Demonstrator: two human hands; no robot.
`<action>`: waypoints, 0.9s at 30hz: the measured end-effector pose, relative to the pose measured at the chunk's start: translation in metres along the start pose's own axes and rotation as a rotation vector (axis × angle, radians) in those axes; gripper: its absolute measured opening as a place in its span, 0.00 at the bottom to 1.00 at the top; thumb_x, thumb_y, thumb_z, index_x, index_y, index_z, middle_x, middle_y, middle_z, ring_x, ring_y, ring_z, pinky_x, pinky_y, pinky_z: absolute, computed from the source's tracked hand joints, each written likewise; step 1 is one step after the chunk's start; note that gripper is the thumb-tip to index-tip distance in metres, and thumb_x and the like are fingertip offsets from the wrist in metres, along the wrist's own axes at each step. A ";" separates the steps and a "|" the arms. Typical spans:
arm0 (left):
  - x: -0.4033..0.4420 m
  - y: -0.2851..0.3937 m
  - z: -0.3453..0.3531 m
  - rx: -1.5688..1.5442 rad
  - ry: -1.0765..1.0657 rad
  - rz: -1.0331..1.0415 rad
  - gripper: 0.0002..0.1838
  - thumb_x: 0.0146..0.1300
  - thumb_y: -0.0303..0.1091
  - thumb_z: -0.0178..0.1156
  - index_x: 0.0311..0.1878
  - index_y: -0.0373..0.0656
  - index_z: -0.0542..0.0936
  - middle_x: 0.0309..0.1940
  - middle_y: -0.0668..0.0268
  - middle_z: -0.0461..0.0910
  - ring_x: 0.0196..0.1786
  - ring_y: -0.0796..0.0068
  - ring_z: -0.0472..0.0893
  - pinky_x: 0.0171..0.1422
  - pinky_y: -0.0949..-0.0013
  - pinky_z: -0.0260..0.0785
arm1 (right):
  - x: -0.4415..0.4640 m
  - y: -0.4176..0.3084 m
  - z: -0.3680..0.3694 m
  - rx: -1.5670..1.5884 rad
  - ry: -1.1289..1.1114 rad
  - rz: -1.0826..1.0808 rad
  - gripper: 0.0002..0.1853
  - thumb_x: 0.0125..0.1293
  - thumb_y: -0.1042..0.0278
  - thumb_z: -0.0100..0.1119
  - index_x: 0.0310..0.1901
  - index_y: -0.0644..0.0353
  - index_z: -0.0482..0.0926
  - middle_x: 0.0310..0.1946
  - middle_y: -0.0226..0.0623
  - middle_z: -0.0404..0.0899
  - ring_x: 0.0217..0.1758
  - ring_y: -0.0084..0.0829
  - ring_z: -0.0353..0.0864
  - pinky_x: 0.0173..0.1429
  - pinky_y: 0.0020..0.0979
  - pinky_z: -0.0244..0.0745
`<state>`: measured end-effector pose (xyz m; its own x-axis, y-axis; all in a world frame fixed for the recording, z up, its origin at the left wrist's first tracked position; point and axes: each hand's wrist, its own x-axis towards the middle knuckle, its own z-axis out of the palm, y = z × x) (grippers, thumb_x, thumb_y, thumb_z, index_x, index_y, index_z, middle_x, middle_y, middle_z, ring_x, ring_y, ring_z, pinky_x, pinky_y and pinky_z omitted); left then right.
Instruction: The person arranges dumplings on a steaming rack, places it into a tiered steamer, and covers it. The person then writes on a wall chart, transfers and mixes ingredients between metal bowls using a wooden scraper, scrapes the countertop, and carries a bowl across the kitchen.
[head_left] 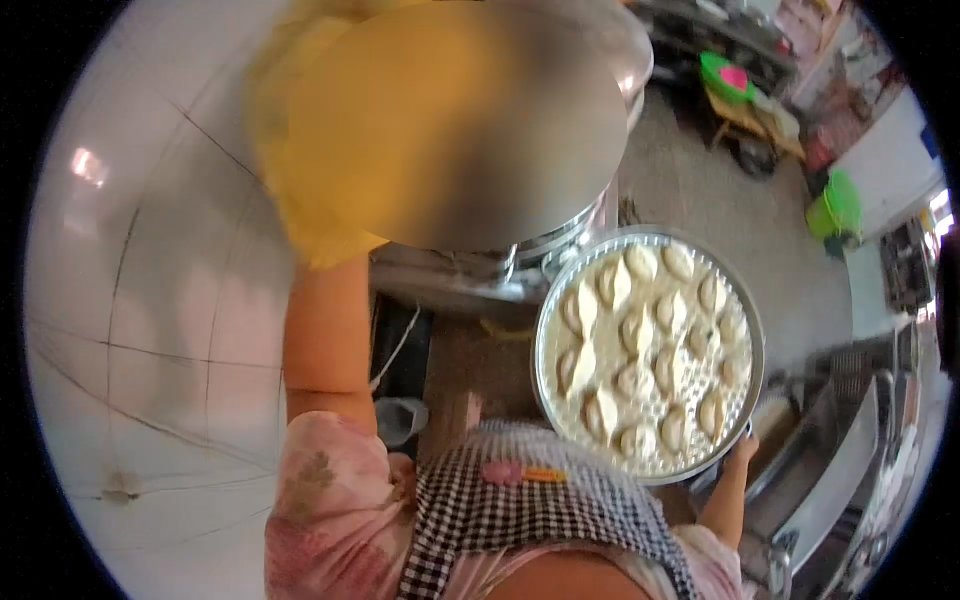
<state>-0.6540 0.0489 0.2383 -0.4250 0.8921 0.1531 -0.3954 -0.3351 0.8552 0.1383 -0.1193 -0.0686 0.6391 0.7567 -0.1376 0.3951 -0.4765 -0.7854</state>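
Observation:
A round metal steamer tray (645, 470) with a perforated base holds several pale, pleated dumplings (638, 330). At its lower right edge, my right hand (741, 450) grips the tray's side handle. My left arm reaches up to a yellow cloth (320, 190), which covers my left hand, so its fingers are hidden. A blurred oval patch hides much of the cloth and what lies beside it. Below that patch shows part of a shiny metal pot or steamer (560, 240).
White tiled wall (160, 300) rises at the left. A grey plastic container (402, 420) sits low beside my left arm. Metal racks (830, 480) stand at the lower right. Farther off are a green basin (722, 78) on a wooden stool and a green bucket (835, 208).

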 end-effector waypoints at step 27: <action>-0.135 -0.279 -0.029 1.715 -0.362 -0.183 0.12 0.56 0.36 0.49 0.40 0.43 0.75 0.41 0.53 0.73 0.45 0.50 0.72 0.48 0.48 0.60 | 0.008 0.037 -0.005 0.097 -0.065 0.113 0.09 0.59 0.72 0.55 0.39 0.67 0.77 0.32 0.31 0.78 0.32 0.20 0.74 0.37 0.24 0.70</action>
<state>-0.5096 0.0138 -0.0352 -0.1977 0.9744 -0.1067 0.9118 0.2228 0.3450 0.1615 -0.1330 -0.0957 0.6307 0.7295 -0.2647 0.2553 -0.5171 -0.8169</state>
